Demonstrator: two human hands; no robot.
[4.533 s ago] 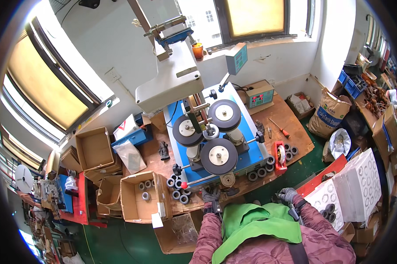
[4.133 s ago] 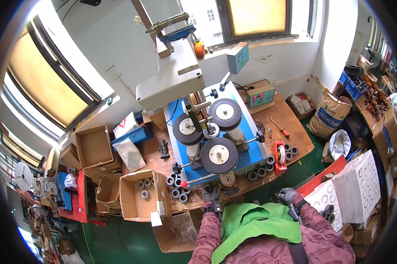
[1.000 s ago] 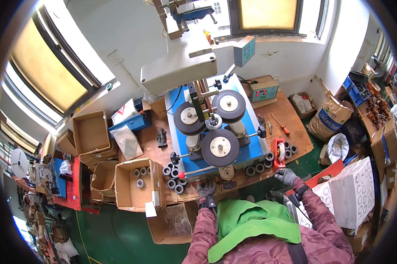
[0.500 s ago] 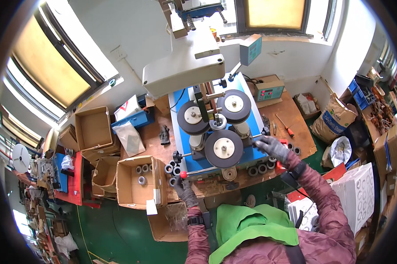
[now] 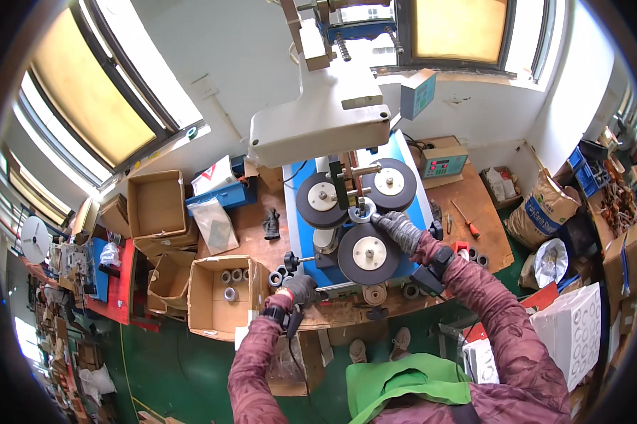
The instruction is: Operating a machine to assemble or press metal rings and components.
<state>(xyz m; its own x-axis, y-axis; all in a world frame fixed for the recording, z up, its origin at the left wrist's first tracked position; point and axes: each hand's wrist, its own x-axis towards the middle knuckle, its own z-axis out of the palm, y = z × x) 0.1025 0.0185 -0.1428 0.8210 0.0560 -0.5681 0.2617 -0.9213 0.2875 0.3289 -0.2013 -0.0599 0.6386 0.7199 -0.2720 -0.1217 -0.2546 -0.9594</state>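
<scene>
Beside the ring (image 5: 359, 217) between black wheels (image 5: 368, 256), outstretched right hand (image 5: 399, 231).

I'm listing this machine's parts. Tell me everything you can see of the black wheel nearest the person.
The black wheel is a thick, matte disc, perhaps rubber, with a pale round hub plate and a metal bolt at its centre. It sits face up above the machine's blue bed, nearer the person than the other two wheels. The gloved right hand is at its upper right edge; contact is unclear, as is any spinning.
</scene>
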